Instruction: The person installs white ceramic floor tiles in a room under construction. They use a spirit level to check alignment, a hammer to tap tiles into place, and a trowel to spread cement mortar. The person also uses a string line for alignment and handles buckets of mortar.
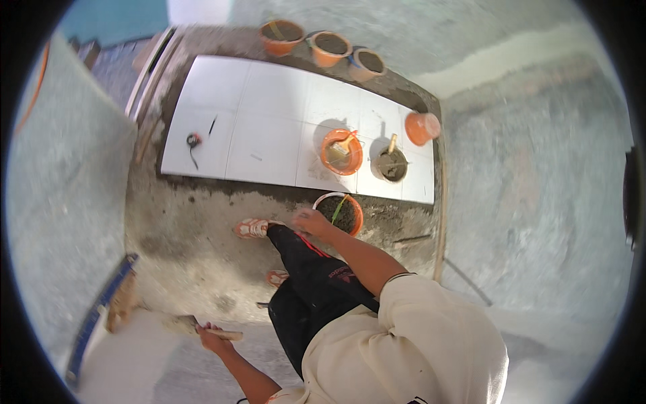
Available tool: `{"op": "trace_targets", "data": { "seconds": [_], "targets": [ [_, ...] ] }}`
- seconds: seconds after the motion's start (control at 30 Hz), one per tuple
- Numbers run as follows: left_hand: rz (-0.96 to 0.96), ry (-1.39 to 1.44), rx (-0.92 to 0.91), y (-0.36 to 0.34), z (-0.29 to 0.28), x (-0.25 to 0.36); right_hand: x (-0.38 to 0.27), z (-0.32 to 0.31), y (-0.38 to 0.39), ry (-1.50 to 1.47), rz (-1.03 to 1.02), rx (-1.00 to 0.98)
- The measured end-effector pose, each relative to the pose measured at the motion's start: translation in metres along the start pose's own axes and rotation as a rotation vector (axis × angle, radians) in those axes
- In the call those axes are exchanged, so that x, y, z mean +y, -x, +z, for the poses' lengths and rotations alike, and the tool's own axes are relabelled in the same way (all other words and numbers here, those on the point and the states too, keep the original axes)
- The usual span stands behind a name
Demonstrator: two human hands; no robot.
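Observation:
My left hand [214, 337] is closed around the pale wooden handle of a trowel [185, 324], whose dirty blade points left over the light floor at the lower left. My right hand [311, 221] hangs with curled fingers by my knee, beside the rim of an orange bucket [359, 221] of dark mortar. Whether those fingers hold anything is hidden. A green strip [338, 209] lies across that bucket's mouth. Beyond it, on white tiles [266, 124], stand an orange basin [326, 156] with a brush [348, 142] in it and a mortar-filled pail [392, 168] with a wooden-handled tool.
Three orange buckets [282, 38] of grey material line the back wall. Another orange bucket [422, 128] stands at the tiles' right end. A tape measure [194, 140] and dark pen-like stick [212, 125] lie on the left tiles. A blue level [101, 313] leans at lower left.

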State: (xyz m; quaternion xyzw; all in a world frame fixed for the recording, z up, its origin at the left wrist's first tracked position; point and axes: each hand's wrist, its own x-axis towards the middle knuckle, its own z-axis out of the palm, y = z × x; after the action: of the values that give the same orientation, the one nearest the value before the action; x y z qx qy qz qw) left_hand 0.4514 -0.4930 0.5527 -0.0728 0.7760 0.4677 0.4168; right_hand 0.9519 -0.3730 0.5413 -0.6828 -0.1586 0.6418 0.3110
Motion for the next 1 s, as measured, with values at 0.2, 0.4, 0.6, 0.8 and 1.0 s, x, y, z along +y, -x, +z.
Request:
{"op": "trace_targets", "data": {
  "seconds": [0.2,0.4,0.6,0.8,1.0],
  "targets": [
    [0.027,-0.193,-0.165,0.023,-0.015,0.05,0.1,-0.149,0.109,-0.375,0.11,0.412],
    [-0.025,-0.489,-0.35,0.042,0.016,0.052,0.33,-0.224,0.185,0.1,-0.135,0.689],
    [0.009,-0.791,-0.518,0.072,0.072,0.053,0.435,-0.171,0.218,0.011,-0.242,0.893],
    [0.184,-0.842,-0.531,0.114,0.115,0.13,0.289,-0.109,0.214,-1.046,0.153,0.648],
    [0.239,-0.833,-0.582,0.131,0.131,0.14,0.244,-0.144,0.212,-1.199,0.06,0.676]
  ]
}}
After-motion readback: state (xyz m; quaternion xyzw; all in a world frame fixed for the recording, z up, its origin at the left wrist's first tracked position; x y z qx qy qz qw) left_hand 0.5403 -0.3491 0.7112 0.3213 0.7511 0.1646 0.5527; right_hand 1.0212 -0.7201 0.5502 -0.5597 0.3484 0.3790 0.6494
